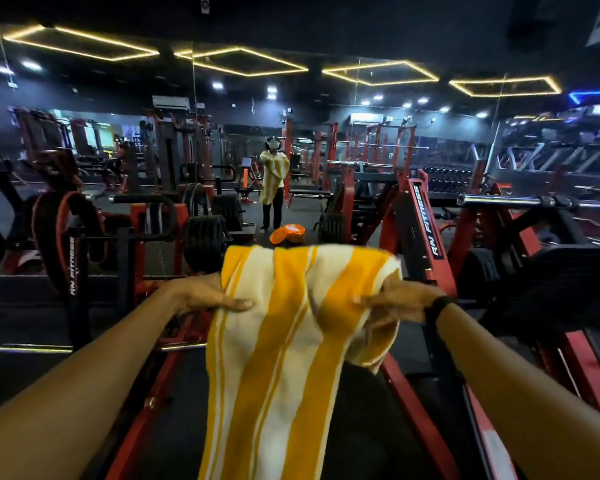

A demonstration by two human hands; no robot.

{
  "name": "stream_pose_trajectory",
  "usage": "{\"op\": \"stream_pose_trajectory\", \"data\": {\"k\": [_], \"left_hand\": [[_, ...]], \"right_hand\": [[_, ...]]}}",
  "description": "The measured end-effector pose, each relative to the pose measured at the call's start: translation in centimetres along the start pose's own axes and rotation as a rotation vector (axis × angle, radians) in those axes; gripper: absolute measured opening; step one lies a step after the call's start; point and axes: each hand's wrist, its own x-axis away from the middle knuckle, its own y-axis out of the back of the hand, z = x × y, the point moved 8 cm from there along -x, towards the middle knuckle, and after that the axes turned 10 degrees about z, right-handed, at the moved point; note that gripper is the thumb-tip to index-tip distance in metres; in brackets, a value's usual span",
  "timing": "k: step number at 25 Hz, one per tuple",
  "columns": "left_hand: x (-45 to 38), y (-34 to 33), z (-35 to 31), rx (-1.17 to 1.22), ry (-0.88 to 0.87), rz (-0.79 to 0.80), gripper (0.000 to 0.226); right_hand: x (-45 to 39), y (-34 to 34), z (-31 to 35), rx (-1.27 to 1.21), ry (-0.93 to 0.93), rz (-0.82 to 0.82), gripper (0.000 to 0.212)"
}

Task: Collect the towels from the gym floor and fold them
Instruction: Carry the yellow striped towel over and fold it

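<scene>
up front, both hands hold the towel [281,341] out at arm's length: left hand [205,296] and right hand [392,303] each pinch a top corner (yellow and white stripes), the rest hanging over a red machine [426,237].

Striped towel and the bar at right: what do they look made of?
Striped towel: soft woven cloth, probably cotton terry, matte; it drapes and bunches in both hands' grip. Barbell: metal, likely chromed steel; it shows bright, glossy reflections.
</scene>
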Motion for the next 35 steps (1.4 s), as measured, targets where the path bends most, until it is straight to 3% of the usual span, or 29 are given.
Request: {"op": "stream_pose_trajectory", "data": {"k": [2, 4, 5, 6, 8, 10, 12, 14, 16, 17, 19, 21, 23, 25, 27, 29, 32, 35], "left_hand": [[0.2, 0.7, -0.5, -0.009, -0.071, -0.086, 0.091], [0.6, 2.0, -0.9, 0.211, -0.185, -0.22, 0.094], [0.9, 2.1, -1.1, 0.283, -0.191, -0.224, 0.093], [0.9, 1.6, -1.1, 0.253, -0.146, -0.175, 0.089], [0.9, 0.2, -0.1, 0.081, -0.001, -0.085, 0.078], [1.0, 0.7, 0.0, 0.071, -0.012, -0.176, 0.076], [1.3, 2.2, -0.2, 0.291, -0.151, -0.306, 0.076], [1.5, 1.9, -0.5, 0.387, -0.161, -0.242, 0.087], [1.3, 0.6, 0.1, 0.18, -0.03, -0.128, 0.079], [1.5, 0.8, 0.2, 0.123, -0.005, -0.176, 0.068], [1.8, 2.1, 0.6, 0.188, -0.064, -0.306, 0.068], [1.9, 1.7, 1.3, 0.204, -0.033, -0.255, 0.078], [1.9, 0.3, 1.9, 0.095, 0.048, -0.182, 0.069], [1.9, 1.1, 2.6, 0.237, -0.035, -0.271, 0.075], [1.6, 0.8, 2.3, 0.415, -0.155, -0.229, 0.075], [1.2, 0.1, 1.9, 0.327, -0.156, -0.172, 0.054], [1.1, 1.9, 1.4, 0.276, -0.182, -0.431, 0.033], [0.8, 1.8, -0.1, 0.414, -0.288, -0.411, 0.032]], "right_hand": [[-0.5, 0.7, -0.5, 0.079, 0.012, -0.089, 0.043], [0.1, 2.3, 1.9, -0.118, 0.271, -0.226, 0.043], [0.1, 2.5, 2.5, -0.192, 0.338, -0.195, 0.051], [-0.1, 2.0, 2.4, -0.176, 0.313, -0.118, 0.061], [-0.8, -0.6, -1.0, 0.031, 0.036, 0.056, 0.078], [-1.2, -1.4, -2.7, 0.159, -0.055, 0.091, 0.083], [-1.2, -0.2, -0.3, 0.054, 0.123, -0.061, 0.077], [-0.8, 0.8, 1.3, -0.115, 0.222, -0.103, 0.068], [-0.6, 0.0, 0.2, 0.017, 0.067, -0.018, 0.045], [-0.5, -0.1, -0.9, 0.114, -0.021, -0.022, 0.034], [-0.3, 0.5, -0.1, 0.123, 0.06, -0.139, 0.022], [0.3, 1.1, 1.6, -0.081, 0.235, -0.16, 0.039], [0.5, 0.4, 0.7, -0.023, 0.13, -0.035, 0.054], [0.6, 0.2, -1.4, 0.128, -0.016, -0.023, 0.045], [1.0, 1.7, -1.1, 0.014, 0.108, -0.174, 0.037], [1.4, 1.8, -0.4, -0.022, 0.164, -0.157, 0.036], [1.5, 2.3, -1.0, 0.094, 0.124, -0.21, 0.022], [1.6, 3.0, 0.0, -0.181, 0.32, -0.302, 0.032]]}}
